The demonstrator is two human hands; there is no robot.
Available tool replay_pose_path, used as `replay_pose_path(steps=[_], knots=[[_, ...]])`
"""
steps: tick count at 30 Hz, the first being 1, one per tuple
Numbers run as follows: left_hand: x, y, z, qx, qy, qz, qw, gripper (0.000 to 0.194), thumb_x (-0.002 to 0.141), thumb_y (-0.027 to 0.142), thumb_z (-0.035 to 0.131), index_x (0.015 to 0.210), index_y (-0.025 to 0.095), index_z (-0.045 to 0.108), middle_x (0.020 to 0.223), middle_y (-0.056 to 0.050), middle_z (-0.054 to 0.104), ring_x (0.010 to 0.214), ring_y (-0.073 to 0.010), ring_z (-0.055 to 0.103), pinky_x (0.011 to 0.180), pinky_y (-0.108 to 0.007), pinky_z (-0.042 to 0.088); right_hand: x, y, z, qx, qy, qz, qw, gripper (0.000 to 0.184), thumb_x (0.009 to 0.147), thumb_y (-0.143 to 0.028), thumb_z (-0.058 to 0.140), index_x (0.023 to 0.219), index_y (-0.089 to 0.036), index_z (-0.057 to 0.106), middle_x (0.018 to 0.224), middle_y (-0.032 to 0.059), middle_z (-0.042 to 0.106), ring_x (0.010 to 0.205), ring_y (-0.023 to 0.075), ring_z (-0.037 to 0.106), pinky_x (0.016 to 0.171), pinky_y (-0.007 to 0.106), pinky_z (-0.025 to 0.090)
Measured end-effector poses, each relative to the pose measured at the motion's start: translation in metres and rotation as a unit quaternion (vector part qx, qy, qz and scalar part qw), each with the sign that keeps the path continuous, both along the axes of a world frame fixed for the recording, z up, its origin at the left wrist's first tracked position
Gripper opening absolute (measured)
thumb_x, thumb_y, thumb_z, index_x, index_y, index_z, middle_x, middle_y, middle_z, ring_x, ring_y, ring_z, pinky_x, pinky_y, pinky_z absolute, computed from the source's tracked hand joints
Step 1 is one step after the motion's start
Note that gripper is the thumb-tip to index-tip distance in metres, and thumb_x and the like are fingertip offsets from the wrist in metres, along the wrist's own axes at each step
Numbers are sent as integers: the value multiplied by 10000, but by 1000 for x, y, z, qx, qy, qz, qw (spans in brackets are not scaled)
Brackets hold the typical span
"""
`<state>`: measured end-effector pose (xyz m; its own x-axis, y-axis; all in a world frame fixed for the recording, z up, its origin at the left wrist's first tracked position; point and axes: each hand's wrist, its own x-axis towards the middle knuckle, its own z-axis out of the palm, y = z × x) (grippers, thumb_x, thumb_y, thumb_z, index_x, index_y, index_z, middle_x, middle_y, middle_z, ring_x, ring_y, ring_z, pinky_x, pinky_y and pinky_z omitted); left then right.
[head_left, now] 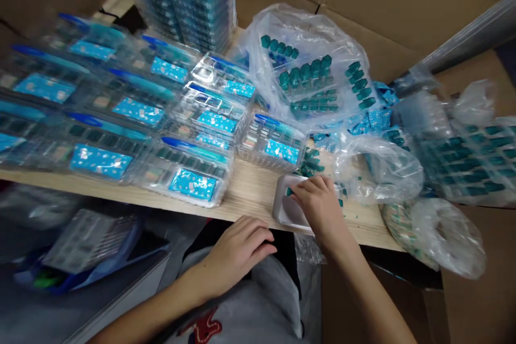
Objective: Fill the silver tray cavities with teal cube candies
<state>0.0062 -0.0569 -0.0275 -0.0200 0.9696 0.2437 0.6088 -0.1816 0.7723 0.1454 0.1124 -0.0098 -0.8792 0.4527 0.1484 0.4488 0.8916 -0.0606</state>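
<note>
My right hand [318, 204] is over a small white tray [279, 207] at the table's front edge. Its thumb and fingers are pinched on a teal false nail [289, 192], mostly covered by the fingertips. My left hand [242, 250] rests above my lap, just in front of the table edge, with its fingers loosely bent and nothing in them. Loose teal false nails [311, 162] lie behind the tray. Left of them sits a clear plastic box [252, 145] with a blue patterned packet [281, 151] inside.
Rows of filled clear boxes [139, 110] cover the left of the table [245, 188]. A tall stack of boxes [197, 8] stands behind. A large plastic bag [278, 21] of teal nails, a clear bag [382, 166] and more bags crowd the right. Cardboard [403, 0] walls the back.
</note>
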Motion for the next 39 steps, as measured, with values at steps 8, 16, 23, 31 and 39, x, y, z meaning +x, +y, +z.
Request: replay_pose_path(steps=[8,16,23,31,39], knots=[[9,-28,2,-113,7,-108,988,89,960,230,555,989,198,633,968,-26,686,934,-190,652,829,-296,518,79,-47,-1,-50,356,-312,879,311,864,-470,622,1051,-230,682,1040,74,693,991,239,647,902,407,501],[1,-27,-9,-216,-89,-129,964,155,957,260,490,940,232,641,915,-7,671,863,-166,652,804,-263,503,177,-124,-47,-43,384,-517,763,501,832,-638,539,685,-188,704,594,52,718,534,199,664,512,280,502],[47,15,5,-305,-23,-382,872,135,909,193,558,976,214,674,1000,-26,677,943,-161,640,872,-268,487,201,-205,-54,23,356,-664,657,529,815,-669,527,556,-223,649,925,129,724,876,283,676,824,426,516],[74,27,-46,-387,105,-540,739,154,934,221,540,1012,192,670,977,-18,680,881,-140,651,814,-246,510,150,-323,-73,61,327,-797,505,379,897,-537,524,839,-229,738,936,83,723,887,252,678,829,413,513],[126,14,-134,-364,323,-507,712,241,943,301,596,1129,150,620,1181,-86,635,1077,-233,620,935,-465,515,203,-347,-120,18,342,-817,464,488,941,-560,449,755,-190,708,878,110,708,849,246,668,641,335,499]])
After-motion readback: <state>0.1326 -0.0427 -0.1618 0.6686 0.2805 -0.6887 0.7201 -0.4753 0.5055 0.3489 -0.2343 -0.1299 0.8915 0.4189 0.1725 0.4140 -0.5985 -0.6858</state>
